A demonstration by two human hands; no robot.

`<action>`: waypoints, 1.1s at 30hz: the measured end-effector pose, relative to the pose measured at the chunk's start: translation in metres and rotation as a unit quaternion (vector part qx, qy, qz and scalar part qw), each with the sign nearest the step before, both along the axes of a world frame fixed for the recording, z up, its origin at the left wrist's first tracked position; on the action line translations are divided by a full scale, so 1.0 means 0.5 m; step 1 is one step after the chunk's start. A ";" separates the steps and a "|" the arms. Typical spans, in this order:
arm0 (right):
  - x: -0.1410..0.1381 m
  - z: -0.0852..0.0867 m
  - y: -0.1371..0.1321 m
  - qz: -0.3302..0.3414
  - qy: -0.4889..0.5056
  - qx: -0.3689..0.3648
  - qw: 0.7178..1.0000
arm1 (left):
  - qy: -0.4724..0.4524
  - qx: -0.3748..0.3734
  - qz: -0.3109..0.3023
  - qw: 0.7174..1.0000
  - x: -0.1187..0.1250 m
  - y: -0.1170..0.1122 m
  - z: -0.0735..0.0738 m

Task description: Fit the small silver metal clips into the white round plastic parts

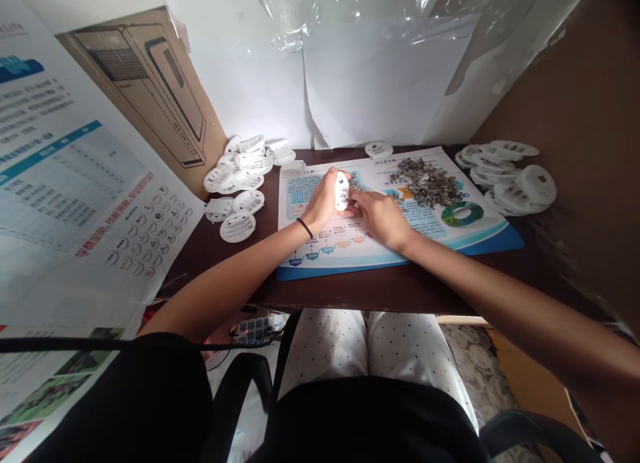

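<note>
My left hand [326, 199] is closed around a white round plastic piece with slots [342, 190], tilted up on its edge above a printed sheet. Pressed against the lower right side of that piece are the fingertips of my right hand [383, 216]. Those fingers are pinched together, and whatever they hold is too small to make out. A few small metal parts [354, 181] lie just behind my hands. Farther right on the sheet is a larger heap of small metal parts [427, 183].
Similar white pieces [237, 226] are piled at the left, with more [523, 189] at the right and one [379, 149] at the back. The printed sheet [320, 271] covers the middle of the dark table [320, 295]. Cardboard walls [565, 109] enclose the sides.
</note>
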State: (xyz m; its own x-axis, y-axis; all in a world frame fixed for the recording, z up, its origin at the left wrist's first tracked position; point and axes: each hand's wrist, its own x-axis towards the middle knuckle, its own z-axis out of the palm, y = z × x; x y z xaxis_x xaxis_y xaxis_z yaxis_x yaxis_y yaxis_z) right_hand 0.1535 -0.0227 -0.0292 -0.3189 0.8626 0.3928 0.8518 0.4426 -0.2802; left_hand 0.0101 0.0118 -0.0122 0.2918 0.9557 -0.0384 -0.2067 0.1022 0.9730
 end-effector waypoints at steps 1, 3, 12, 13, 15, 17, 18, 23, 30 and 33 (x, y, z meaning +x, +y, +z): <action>-0.001 0.001 -0.001 -0.006 -0.010 -0.001 1.000 | 0.004 0.012 0.010 1.000 -0.001 0.001 0.002; -0.003 0.005 -0.004 -0.013 -0.024 -0.001 1.000 | 0.008 0.048 0.035 0.998 -0.002 0.001 0.006; -0.012 0.018 -0.019 0.007 -0.048 0.017 0.999 | -0.029 0.075 0.082 0.993 -0.001 -0.008 0.016; -0.012 0.019 -0.021 0.005 -0.048 0.015 0.999 | -0.035 0.078 0.084 0.993 -0.001 -0.009 0.017; -0.012 0.021 -0.023 0.006 -0.047 0.013 0.999 | -0.042 0.089 0.084 0.992 -0.002 -0.011 0.017; -0.012 0.022 -0.026 0.004 -0.047 0.014 0.999 | -0.041 0.101 0.085 0.990 -0.003 -0.013 0.016; -0.012 0.021 -0.027 0.003 -0.048 0.015 0.999 | -0.040 0.106 0.084 0.990 -0.003 -0.013 0.016; -0.016 0.016 -0.031 -0.004 -0.067 0.019 0.998 | -0.042 0.112 0.082 0.989 -0.002 -0.018 0.009; -0.024 0.014 -0.032 -0.007 -0.083 0.008 0.997 | -0.056 0.117 0.096 0.987 0.008 -0.024 0.002; -0.025 0.018 -0.032 -0.016 -0.096 -0.008 0.995 | -0.055 0.119 0.097 0.987 0.010 -0.023 0.000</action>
State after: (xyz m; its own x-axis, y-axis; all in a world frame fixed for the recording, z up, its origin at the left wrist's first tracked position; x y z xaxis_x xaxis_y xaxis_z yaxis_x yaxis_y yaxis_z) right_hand 0.1408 -0.0386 -0.0204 -0.3594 0.8788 0.3139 0.9035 0.4118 -0.1184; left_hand 0.0150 0.0001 -0.0121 0.0919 0.9722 0.2154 -0.3057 -0.1784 0.9353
